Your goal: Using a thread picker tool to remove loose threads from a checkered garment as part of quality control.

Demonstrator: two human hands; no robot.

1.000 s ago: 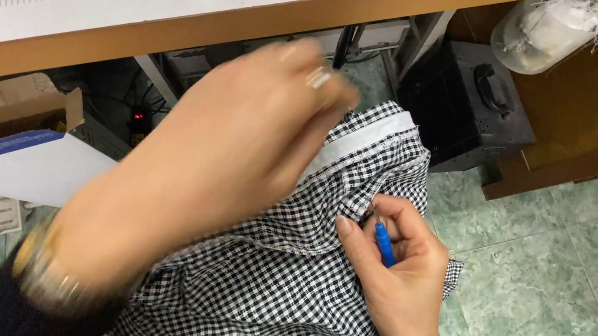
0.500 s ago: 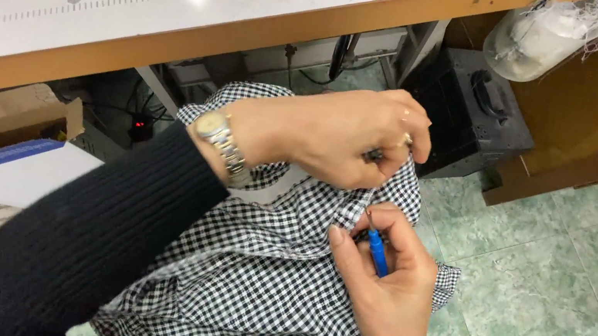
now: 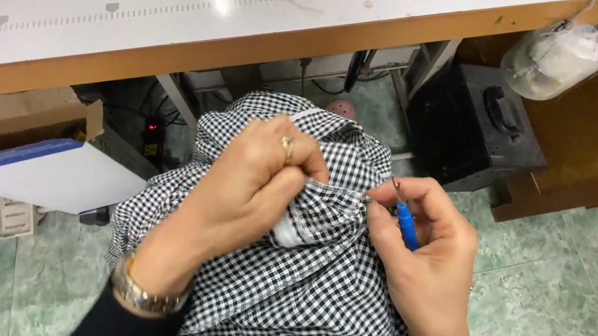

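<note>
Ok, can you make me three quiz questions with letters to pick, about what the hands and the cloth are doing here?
1. Where is the black-and-white checked fabric?
A. on the white tabletop
B. on the person's lap, below the table edge
C. inside the cardboard box

2. What colour is the handle of the seam ripper?
A. blue
B. red
C. yellow

3. What is the left hand doing?
A. lying flat on the floor
B. holding a cup
C. pinching a bunched fold of the fabric

Answers:
1 B, the cloth lies under both hands, lower than the wooden table edge.
2 A, a blue handle shows between the fingers of the right hand.
3 C, its fingers are closed on a gathered fold beside the tool's tip.
</note>
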